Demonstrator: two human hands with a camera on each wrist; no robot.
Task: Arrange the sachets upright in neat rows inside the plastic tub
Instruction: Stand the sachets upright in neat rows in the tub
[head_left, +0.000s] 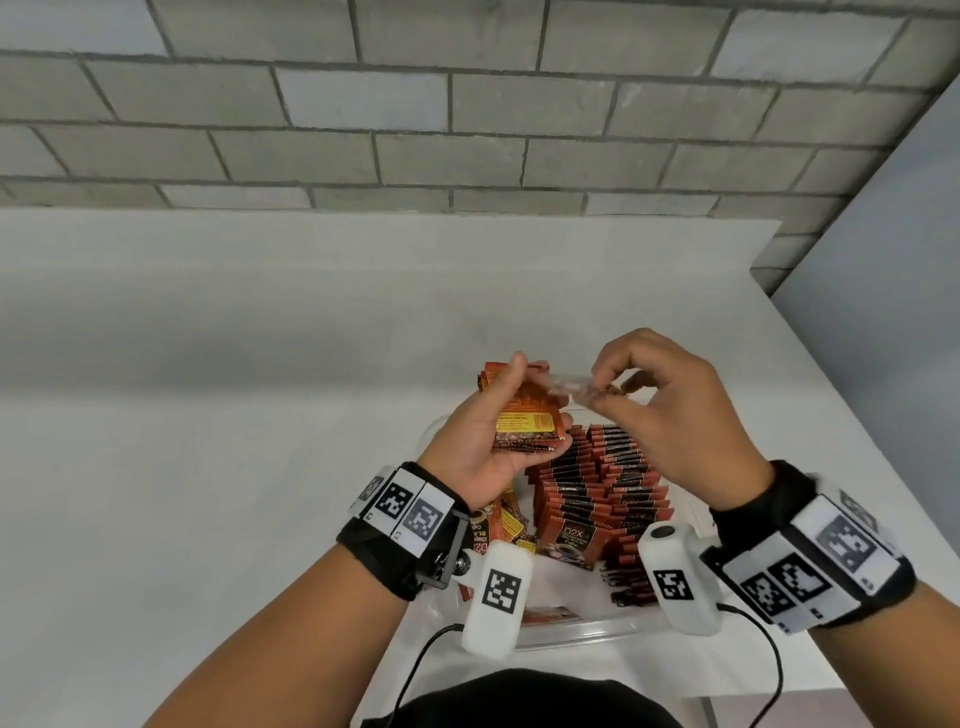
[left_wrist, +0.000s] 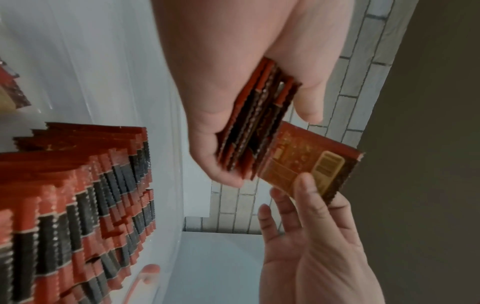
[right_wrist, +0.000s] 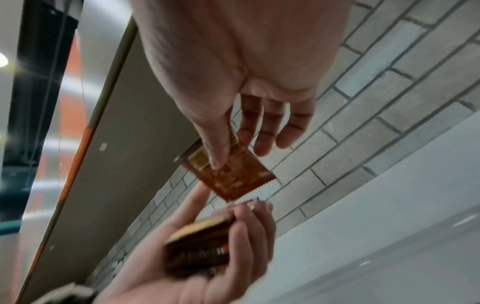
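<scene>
My left hand (head_left: 537, 402) is raised above the tub and grips a stack of red-and-gold sachets (head_left: 522, 423), seen edge-on in the left wrist view (left_wrist: 255, 125). Beside the stack's top, my right hand (head_left: 597, 395) pinches a single sachet (left_wrist: 306, 162) between thumb and fingers; the right wrist view shows the thumb lying on this single sachet (right_wrist: 231, 172). Below both hands, the clear plastic tub (head_left: 582, 631) holds upright rows of sachets (head_left: 602, 483). A few loose sachets (head_left: 498, 525) lie in the tub's left part.
The tub sits on a white table (head_left: 260, 415) near its front right corner. A grey brick wall (head_left: 467, 130) stands behind the table. Black cables (head_left: 415, 670) trail from the wrist cameras toward my body.
</scene>
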